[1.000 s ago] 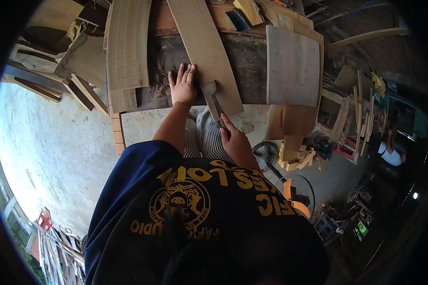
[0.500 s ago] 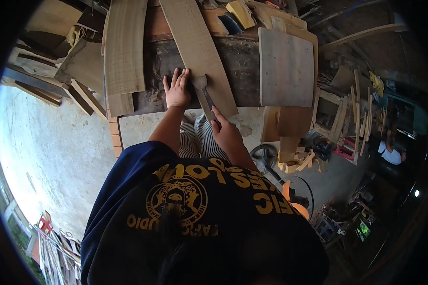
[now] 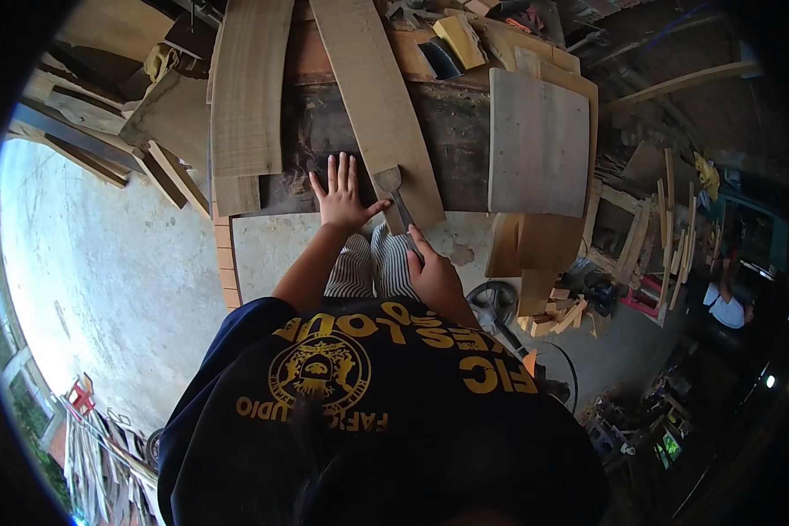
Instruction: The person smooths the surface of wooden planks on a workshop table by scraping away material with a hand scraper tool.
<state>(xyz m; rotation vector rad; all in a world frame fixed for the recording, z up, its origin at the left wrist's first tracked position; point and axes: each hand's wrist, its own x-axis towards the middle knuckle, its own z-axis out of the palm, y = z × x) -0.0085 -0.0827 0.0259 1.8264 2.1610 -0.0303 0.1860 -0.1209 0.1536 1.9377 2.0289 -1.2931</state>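
The flat-bladed scraper (image 3: 392, 188) is in the right hand (image 3: 436, 273), which is closed round its handle, with the blade against the near part of the long wooden plank (image 3: 377, 88), just ahead of that hand and to its left. The plank slants away beyond both hands across the dark workbench (image 3: 456, 123). The left hand (image 3: 345, 204) is spread wide, palm down at the bench's near edge, its thumb reaching to the plank's left side; whether the thumb touches the wood I cannot tell. To the left of the left hand lies a broad board (image 3: 252, 88), partly over a shorter board (image 3: 238, 195). Right of the right hand and farther forward is a greyish panel (image 3: 538, 140); beyond both hands sits a yellow block (image 3: 461, 40) beside a dark curved piece (image 3: 441, 59). Small wood offcuts (image 3: 559, 316) lie low on the right hand's right side, and another person (image 3: 726, 307) is well apart, farther right
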